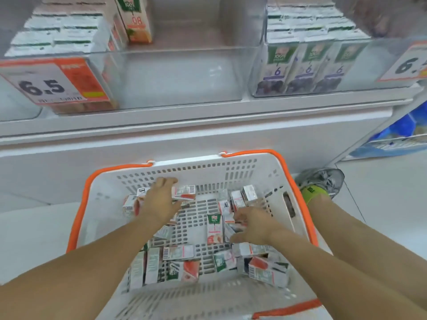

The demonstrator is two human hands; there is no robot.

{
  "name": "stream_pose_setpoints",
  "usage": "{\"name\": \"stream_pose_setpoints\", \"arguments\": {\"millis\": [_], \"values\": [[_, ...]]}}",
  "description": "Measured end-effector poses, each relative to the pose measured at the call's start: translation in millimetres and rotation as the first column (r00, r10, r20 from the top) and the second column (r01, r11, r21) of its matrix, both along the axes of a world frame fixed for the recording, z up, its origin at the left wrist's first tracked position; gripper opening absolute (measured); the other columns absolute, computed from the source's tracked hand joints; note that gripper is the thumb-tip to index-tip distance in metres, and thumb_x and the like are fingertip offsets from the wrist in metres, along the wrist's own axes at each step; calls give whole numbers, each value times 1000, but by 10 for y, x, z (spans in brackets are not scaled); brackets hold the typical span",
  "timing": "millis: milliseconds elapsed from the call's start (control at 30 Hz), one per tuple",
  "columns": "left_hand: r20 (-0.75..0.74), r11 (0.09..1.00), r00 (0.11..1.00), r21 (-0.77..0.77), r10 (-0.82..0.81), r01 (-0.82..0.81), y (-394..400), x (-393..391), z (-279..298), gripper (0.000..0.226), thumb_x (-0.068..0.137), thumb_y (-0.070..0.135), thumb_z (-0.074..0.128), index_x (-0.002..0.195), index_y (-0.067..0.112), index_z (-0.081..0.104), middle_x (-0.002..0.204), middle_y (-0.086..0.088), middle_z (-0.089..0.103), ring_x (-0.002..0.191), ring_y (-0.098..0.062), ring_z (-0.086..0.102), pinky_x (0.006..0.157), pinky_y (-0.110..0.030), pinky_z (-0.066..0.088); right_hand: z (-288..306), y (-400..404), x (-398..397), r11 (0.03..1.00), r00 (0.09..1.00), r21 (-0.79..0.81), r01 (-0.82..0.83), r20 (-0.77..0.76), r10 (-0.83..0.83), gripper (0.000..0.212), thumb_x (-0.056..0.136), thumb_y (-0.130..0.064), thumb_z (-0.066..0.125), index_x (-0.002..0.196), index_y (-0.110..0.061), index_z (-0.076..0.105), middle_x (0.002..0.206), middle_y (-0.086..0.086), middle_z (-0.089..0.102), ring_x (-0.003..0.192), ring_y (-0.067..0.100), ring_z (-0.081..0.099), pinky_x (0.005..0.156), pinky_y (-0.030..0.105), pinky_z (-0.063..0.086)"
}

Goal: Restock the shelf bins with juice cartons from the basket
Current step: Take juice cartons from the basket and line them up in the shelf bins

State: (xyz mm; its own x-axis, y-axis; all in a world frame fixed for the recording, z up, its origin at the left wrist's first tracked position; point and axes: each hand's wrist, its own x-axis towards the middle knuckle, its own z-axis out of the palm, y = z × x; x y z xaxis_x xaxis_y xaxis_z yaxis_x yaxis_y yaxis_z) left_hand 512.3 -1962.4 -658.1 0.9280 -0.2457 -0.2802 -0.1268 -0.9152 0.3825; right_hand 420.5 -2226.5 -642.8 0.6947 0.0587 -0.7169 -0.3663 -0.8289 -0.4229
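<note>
A white basket (208, 161) with orange handles stands on the floor below the shelf and holds several small juice cartons lying loose. My left hand (159, 197) reaches into its far side, where fingers and thumb grip a red-and-white carton (184, 192). My right hand (253, 225) is lower at the basket's right, its fingers and thumb closed around a carton (231, 228) in a cluster. One carton (215, 228) stands upright beside it. Above, a clear shelf bin (184, 50) has orange cartons (136, 19) packed on its left and bare room on its right.
A second clear bin (258, 72) at the right is packed with purple-label cartons (308, 65). Price cards (53, 82) hang on the bin fronts. My shoe (323, 181) stands to the right of the basket, and a blue package (397, 135) leans at the far right.
</note>
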Motion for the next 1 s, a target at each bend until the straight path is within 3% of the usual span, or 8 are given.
{"name": "stream_pose_setpoints", "arguments": {"millis": [267,400,567,667,733,800,900,1000], "values": [[95,986,990,136,-105,92,-101,34,-323,56,86,27,71,138,18,51,136,-3,48,130,-26,36,113,-39,29,-262,132,44,983,996,-167,-73,30,79,72,66,-58,82,126,-25,58,126,-4,60,108,18,59,95,35,51],[138,979,983,182,-119,93,-158,35,-378,50,84,29,74,129,18,58,127,-3,48,124,-25,37,111,-39,30,-274,179,47,958,981,-221,-181,25,191,70,73,-57,75,132,-26,55,129,-3,62,115,20,58,100,39,49],[133,995,986,35,-96,92,-56,-10,-326,34,80,35,77,109,21,65,111,3,65,110,-20,56,102,-35,39,-154,99,80,975,984,-152,-159,58,170,70,74,-54,79,131,-22,56,127,-2,60,113,21,58,96,35,49],[-65,964,996,-251,67,-82,-70,-62,-119,31,75,30,84,96,19,63,87,6,68,79,-12,64,74,-28,54,15,24,95,999,995,-47,-15,98,19,54,73,-54,81,115,-24,63,112,-7,66,100,16,63,85,32,53],[-254,891,958,-392,134,-228,-115,-81,59,34,73,24,86,94,14,62,85,4,64,78,-14,63,66,-21,52,137,-12,102,991,964,-12,137,231,-130,26,79,-46,78,88,-25,66,87,-8,71,80,13,66,71,27,55],[-415,815,895,-454,164,-360,-141,-116,236,32,76,26,84,93,14,60,88,0,61,78,-15,60,62,-16,50,283,-19,129,958,893,31,284,356,-276,14,86,-32,73,79,-23,65,67,0,72,65,15,68,62,25,55],[-622,728,766,-448,162,-519,-86,-244,413,36,83,29,78,111,12,62,102,-8,64,81,-17,65,72,-29,60,443,47,118,968,912,51,244,328,-247,6,86,-22,72,87,-20,65,70,4,72,60,12,65,60,20,52],[-762,635,625,-401,168,-660,66,-443,441,34,86,22,74,103,-6,67,105,-24,70,94,-33,72,78,-41,62,347,196,30,991,976,7,132,176,-131,24,83,-25,76,104,-20,64,88,-1,66,73,11,61,72,25,52]]}}
